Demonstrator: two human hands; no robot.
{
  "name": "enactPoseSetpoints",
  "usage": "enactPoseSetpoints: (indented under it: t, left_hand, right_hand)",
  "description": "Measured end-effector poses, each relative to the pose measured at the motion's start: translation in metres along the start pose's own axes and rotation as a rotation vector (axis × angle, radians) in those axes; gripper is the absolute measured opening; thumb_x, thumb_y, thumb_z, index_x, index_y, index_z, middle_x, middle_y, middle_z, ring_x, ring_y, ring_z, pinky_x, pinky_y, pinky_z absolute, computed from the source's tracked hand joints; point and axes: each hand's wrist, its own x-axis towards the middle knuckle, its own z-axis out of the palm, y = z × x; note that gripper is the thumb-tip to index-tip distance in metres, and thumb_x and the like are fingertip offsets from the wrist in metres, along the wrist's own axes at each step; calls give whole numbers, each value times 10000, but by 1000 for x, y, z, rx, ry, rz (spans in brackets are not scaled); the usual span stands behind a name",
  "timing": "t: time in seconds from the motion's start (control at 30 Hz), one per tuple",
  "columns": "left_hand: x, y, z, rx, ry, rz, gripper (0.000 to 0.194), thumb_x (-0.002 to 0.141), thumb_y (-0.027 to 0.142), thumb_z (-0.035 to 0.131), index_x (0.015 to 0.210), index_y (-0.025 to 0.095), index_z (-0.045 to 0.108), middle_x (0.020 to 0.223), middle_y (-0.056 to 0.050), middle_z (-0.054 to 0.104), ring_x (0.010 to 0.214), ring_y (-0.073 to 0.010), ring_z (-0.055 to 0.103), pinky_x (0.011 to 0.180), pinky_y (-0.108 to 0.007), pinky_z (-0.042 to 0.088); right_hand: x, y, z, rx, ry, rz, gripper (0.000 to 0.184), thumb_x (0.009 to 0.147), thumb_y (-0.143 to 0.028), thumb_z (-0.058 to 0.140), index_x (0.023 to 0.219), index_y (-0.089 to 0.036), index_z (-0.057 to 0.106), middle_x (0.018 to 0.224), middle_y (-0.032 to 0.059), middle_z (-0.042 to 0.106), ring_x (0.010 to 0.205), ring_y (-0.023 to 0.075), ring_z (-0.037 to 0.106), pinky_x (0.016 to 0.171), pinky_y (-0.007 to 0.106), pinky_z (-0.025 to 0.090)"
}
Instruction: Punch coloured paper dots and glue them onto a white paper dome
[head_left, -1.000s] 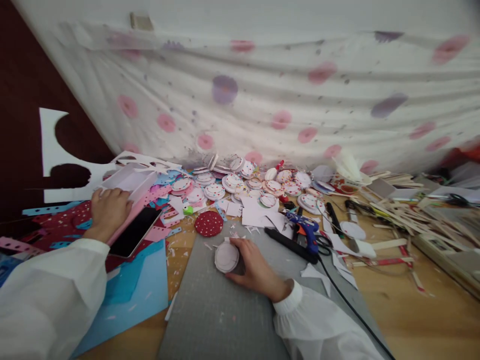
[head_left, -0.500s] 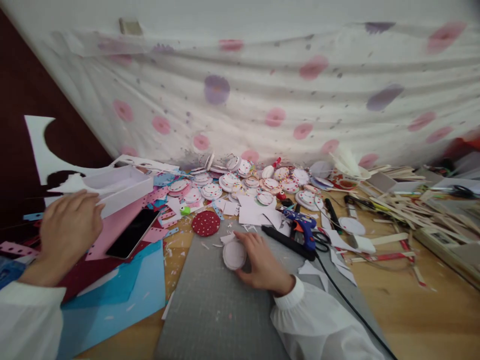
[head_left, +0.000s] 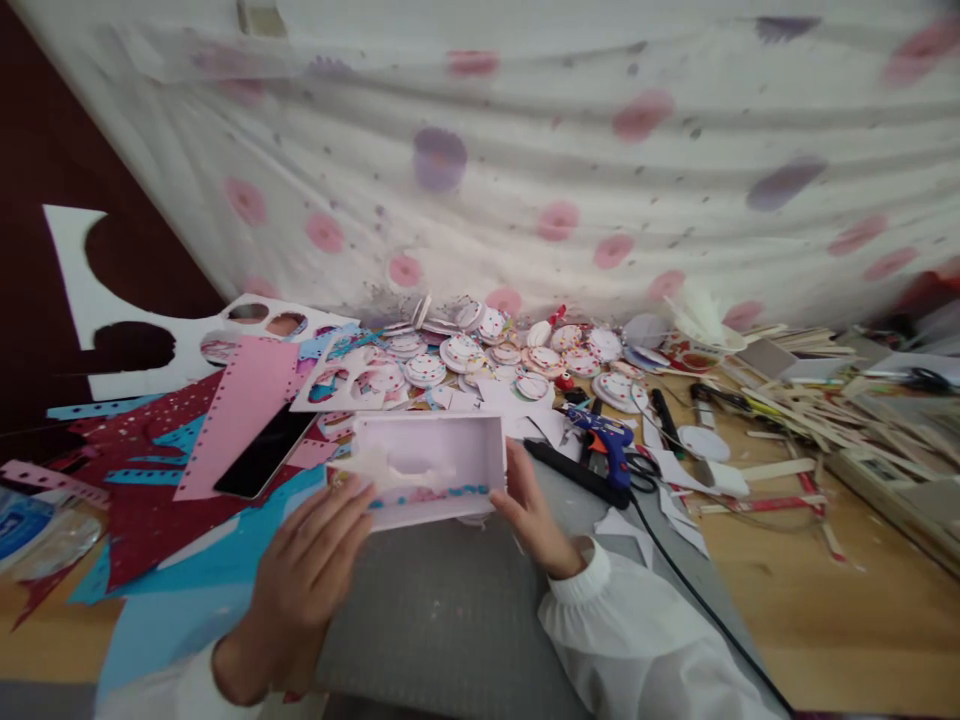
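Note:
A shallow white box point(head_left: 480, 450) is tilted toward me above the grey cutting mat point(head_left: 442, 620). My left hand point(head_left: 311, 560) grips its left end, and my right hand point(head_left: 534, 512) has its fingers and thumb about the right end. Inside lie a white paper scrap point(head_left: 375, 466) and small blue and pink bits point(head_left: 427, 494) along the near wall. Below the box a sliver of something pale shows; most of it is hidden. Behind the box, the far part of the mat cannot be seen.
White dotted discs point(head_left: 461, 352) are heaped along the back. To the right lie a blue glue gun point(head_left: 616, 460), its black cord, scissors point(head_left: 643, 468) and wooden sticks point(head_left: 787, 395). A phone point(head_left: 266, 452), coloured sheets point(head_left: 172, 620) and a plastic bottle point(head_left: 45, 530) are at left.
My left hand has brought the box from the left to the middle of the mat. My right hand has left the round white piece and taken the box's right end.

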Motion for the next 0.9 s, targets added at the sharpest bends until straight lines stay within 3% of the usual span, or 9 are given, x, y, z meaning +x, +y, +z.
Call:
enactPoseSetpoints:
  t: [0.17,0.33,0.5,0.63,0.73,0.9]
  left_hand:
    - [11,10,17,-68,16,-1,212,876,47,595,1070,120,638,1083,-136,739,1098,-259,659,974,-427,504]
    - [24,6,19,-111,-48,-44,416,889,70,568,1302,104,523,1254,-196,643,1183,-280,601,924,-410,526]
    - [39,2,18,-55,-95,-133,542,901,105,590,1413,146,418,1299,-173,624,1157,-281,605,937,-420,485]
    - [50,-5,14,-110,-52,-234,442,926,149,582,1349,211,472,1110,-103,701,1003,-255,646,873,-409,488]
    - [56,-10,11,-172,-54,-230,317,933,153,575,1239,225,541,997,-63,711,913,-234,649,840,-407,483]
    - [58,-10,11,-144,-166,-202,345,925,188,576,1268,214,543,1106,-117,631,983,-272,617,856,-451,501]
  right_hand:
    - [3,-5,-2,-48,172,64,435,970,-431,404,1367,-263,349,1403,86,497,1301,228,483,1053,400,442]
    - [2,-5,-1,-92,255,70,397,979,-392,376,1347,-245,383,1390,105,492,1320,246,459,1089,425,407]
    - [-1,2,2,-126,267,63,397,982,-402,374,1354,-264,382,1383,109,479,1312,261,451,1097,465,388]
    - [-4,3,1,-151,235,61,418,990,-409,358,1382,-264,343,1411,126,441,1324,270,429,1107,489,368]
    - [-5,1,1,-148,214,41,424,994,-407,357,1392,-262,334,1419,129,427,1332,270,414,1108,486,366]
    - [-6,-1,1,-138,237,17,428,995,-393,374,1397,-251,336,1409,129,428,1323,276,417,1093,489,372]
